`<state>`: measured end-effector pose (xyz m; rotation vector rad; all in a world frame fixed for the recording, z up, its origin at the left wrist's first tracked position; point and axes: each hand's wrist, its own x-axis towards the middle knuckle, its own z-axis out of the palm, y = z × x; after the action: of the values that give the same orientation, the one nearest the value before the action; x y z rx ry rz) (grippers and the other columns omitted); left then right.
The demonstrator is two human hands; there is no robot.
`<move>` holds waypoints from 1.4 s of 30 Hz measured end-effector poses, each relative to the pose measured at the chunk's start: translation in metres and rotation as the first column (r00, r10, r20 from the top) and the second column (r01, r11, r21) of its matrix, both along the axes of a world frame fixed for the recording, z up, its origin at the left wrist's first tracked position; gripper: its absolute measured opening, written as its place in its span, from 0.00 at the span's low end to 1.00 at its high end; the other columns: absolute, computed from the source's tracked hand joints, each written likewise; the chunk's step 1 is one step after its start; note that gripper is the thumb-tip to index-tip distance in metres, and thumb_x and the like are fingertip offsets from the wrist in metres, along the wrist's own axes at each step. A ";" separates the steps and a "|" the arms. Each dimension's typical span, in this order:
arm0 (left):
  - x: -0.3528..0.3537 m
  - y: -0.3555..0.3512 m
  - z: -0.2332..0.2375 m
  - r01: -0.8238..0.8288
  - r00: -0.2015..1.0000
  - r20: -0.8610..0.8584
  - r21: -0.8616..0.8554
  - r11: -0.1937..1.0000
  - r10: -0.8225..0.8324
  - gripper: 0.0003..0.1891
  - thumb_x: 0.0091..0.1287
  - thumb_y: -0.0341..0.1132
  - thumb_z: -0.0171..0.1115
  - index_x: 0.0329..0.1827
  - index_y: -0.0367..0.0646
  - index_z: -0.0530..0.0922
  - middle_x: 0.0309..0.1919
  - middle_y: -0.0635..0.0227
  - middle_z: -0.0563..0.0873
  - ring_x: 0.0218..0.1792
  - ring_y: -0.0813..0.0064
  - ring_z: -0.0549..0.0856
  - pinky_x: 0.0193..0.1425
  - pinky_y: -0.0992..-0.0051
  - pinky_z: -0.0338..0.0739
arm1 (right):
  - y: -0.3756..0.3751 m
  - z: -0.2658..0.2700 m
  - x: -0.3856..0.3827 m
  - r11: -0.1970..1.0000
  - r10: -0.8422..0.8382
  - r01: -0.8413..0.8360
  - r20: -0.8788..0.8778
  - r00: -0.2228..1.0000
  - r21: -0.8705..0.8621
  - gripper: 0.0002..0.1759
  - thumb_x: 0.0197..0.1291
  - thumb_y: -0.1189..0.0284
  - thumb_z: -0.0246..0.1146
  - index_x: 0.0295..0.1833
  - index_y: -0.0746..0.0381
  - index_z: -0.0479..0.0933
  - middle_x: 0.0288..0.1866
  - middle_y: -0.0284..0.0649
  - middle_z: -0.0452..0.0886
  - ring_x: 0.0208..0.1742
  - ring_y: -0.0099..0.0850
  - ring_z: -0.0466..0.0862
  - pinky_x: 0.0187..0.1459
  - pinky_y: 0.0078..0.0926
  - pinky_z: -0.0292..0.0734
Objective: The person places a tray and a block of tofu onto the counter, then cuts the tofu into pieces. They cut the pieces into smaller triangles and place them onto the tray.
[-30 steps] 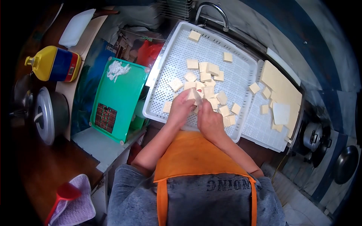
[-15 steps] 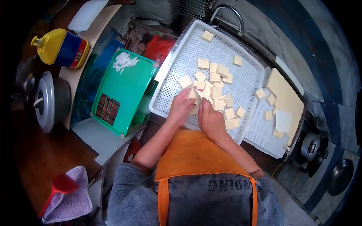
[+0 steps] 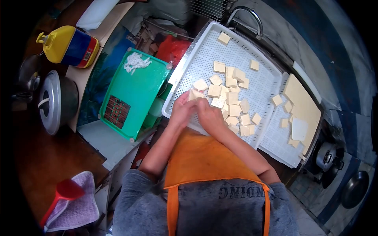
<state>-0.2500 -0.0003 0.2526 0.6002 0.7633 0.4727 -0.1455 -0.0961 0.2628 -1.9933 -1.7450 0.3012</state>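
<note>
- Stretches both bare forearms forward from above an orange apron [image 3: 204, 157], elbows bent, wrists drawn close together.
- Holds the left hand [image 3: 181, 113] over the near-left corner of a white holed tray [image 3: 197, 57], palm turned inward, fingers curled and bunched at the tips.
- Holds the right hand [image 3: 209, 118] just beside it, knuckles up, fingers bent toward those of the left.
- Pinches one pale tofu square [image 3: 195, 94] between the fingertips of both hands.
- Carries that square tilted, one corner up, sticking out past the fingertips on the side away from the wrists.
- Hides both thumbs under the fingers; cannot tell how they press on it, nor whether its lower edge touches the tray.
- Has a loose heap of cut squares [image 3: 230, 100] just to the right of the held one, many touching or overlapping, with a few single pieces apart toward the far corner.
- Has a second white tray [image 3: 269, 142] butting against the first on the right, bearing a large uncut slab [image 3: 301, 100] and some scattered squares.
- Has a green tray [image 3: 134, 98] near the left hand, with a white clump [image 3: 136, 62] at its far end.
- Has a yellow bottle [image 3: 65, 44] and a lidded pot [image 3: 51, 102] farther left, well apart from both hands.
</note>
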 end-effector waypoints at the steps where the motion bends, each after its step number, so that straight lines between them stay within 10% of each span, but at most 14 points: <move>1: -0.004 0.003 -0.003 -0.008 1.000 -0.030 0.026 1.000 0.009 0.21 0.70 0.21 0.54 0.67 0.34 0.71 0.56 0.60 0.84 0.54 0.73 0.84 0.59 0.76 0.78 | 0.002 -0.004 0.001 1.000 -0.005 0.005 -0.014 1.000 -0.011 0.14 0.63 0.76 0.55 0.54 0.66 0.67 0.40 0.47 0.76 0.25 0.45 0.82 0.25 0.40 0.79; 4: -0.010 0.014 -0.021 -0.046 0.991 -0.118 0.161 0.986 0.065 0.22 0.67 0.21 0.54 0.66 0.34 0.73 0.52 0.59 0.86 0.50 0.73 0.85 0.54 0.75 0.80 | 0.001 0.020 0.004 0.996 -0.085 0.084 -0.147 0.986 -0.014 0.11 0.67 0.74 0.53 0.53 0.66 0.66 0.40 0.51 0.77 0.30 0.51 0.83 0.31 0.44 0.80; 7: -0.022 0.026 0.000 0.560 0.698 -0.713 0.599 0.572 0.062 0.22 0.64 0.22 0.56 0.63 0.36 0.76 0.46 0.56 0.87 0.46 0.71 0.87 0.50 0.72 0.80 | -0.009 0.025 0.014 0.959 -0.263 0.283 -0.358 0.896 0.006 0.11 0.71 0.71 0.52 0.53 0.66 0.66 0.38 0.56 0.79 0.35 0.56 0.82 0.36 0.48 0.78; 10: -0.025 0.033 -0.009 0.531 0.750 -0.620 0.771 0.351 0.229 0.21 0.61 0.23 0.56 0.60 0.38 0.78 0.41 0.52 0.87 0.42 0.63 0.88 0.48 0.68 0.80 | -0.023 0.015 0.034 0.887 -0.425 0.456 -0.509 0.749 -0.070 0.13 0.72 0.69 0.53 0.54 0.67 0.66 0.37 0.60 0.81 0.37 0.58 0.82 0.36 0.48 0.76; 13: -0.022 0.043 0.002 0.444 0.812 -0.562 0.771 0.457 0.157 0.19 0.62 0.22 0.55 0.57 0.37 0.79 0.51 0.47 0.84 0.48 0.48 0.84 0.55 0.61 0.78 | -0.035 0.005 0.046 0.842 -0.491 0.528 -0.561 0.666 -0.110 0.14 0.72 0.70 0.54 0.57 0.66 0.66 0.36 0.59 0.82 0.36 0.55 0.83 0.36 0.46 0.76; 21: 0.014 0.053 0.021 0.704 0.707 -0.692 0.707 -0.065 0.145 0.20 0.58 0.20 0.58 0.55 0.34 0.80 0.56 0.52 0.82 0.59 0.51 0.79 0.64 0.62 0.74 | -0.041 0.036 0.046 0.778 -0.595 0.522 -0.680 0.430 -0.350 0.20 0.67 0.71 0.62 0.59 0.66 0.67 0.41 0.54 0.84 0.37 0.45 0.86 0.39 0.39 0.79; 26: 0.065 0.065 -0.016 0.736 0.641 -0.739 0.516 -0.438 0.208 0.16 0.63 0.25 0.56 0.52 0.40 0.82 0.63 0.60 0.78 0.64 0.58 0.75 0.66 0.65 0.74 | -0.051 0.022 0.046 0.837 -0.502 0.501 -0.678 0.537 -0.223 0.21 0.64 0.72 0.63 0.59 0.67 0.66 0.42 0.56 0.84 0.36 0.46 0.86 0.39 0.38 0.80; 32: 0.062 0.070 0.003 0.886 0.423 -0.902 0.391 -0.248 0.090 0.10 0.62 0.25 0.58 0.46 0.38 0.81 0.50 0.59 0.85 0.55 0.55 0.82 0.58 0.67 0.77 | -0.059 0.024 0.048 0.839 -0.521 0.506 -0.572 0.634 -0.202 0.20 0.65 0.72 0.62 0.58 0.66 0.66 0.40 0.60 0.83 0.37 0.52 0.86 0.36 0.40 0.80; 36: 0.045 0.064 0.005 0.679 0.710 -0.704 0.671 0.299 -0.031 0.09 0.67 0.24 0.57 0.49 0.36 0.78 0.44 0.58 0.86 0.45 0.61 0.86 0.50 0.68 0.81 | -0.051 0.042 0.044 0.873 -0.457 0.485 -0.444 0.771 -0.057 0.17 0.66 0.71 0.60 0.56 0.66 0.67 0.29 0.56 0.83 0.28 0.54 0.84 0.30 0.43 0.79; 39: 0.043 0.058 0.004 0.373 0.881 -0.446 0.456 0.808 -0.155 0.11 0.70 0.24 0.56 0.54 0.35 0.74 0.46 0.58 0.84 0.44 0.69 0.87 0.50 0.70 0.83 | -0.036 0.051 0.043 0.925 -0.359 0.377 -0.222 0.906 0.042 0.15 0.67 0.71 0.58 0.56 0.65 0.68 0.20 0.50 0.80 0.19 0.51 0.80 0.23 0.44 0.76; 42: 0.045 0.043 0.005 0.071 0.996 -0.055 0.143 0.987 -0.063 0.17 0.72 0.24 0.53 0.63 0.35 0.68 0.53 0.58 0.81 0.47 0.69 0.86 0.56 0.70 0.84 | -0.015 0.061 0.038 0.953 -0.280 0.287 -0.076 0.957 0.101 0.15 0.65 0.71 0.59 0.56 0.64 0.70 0.15 0.43 0.76 0.15 0.44 0.79 0.18 0.41 0.73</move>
<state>-0.2051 0.0432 0.2575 0.7739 0.7581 0.4550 -0.1072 -0.1108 0.3241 -2.0947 -1.3825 0.1626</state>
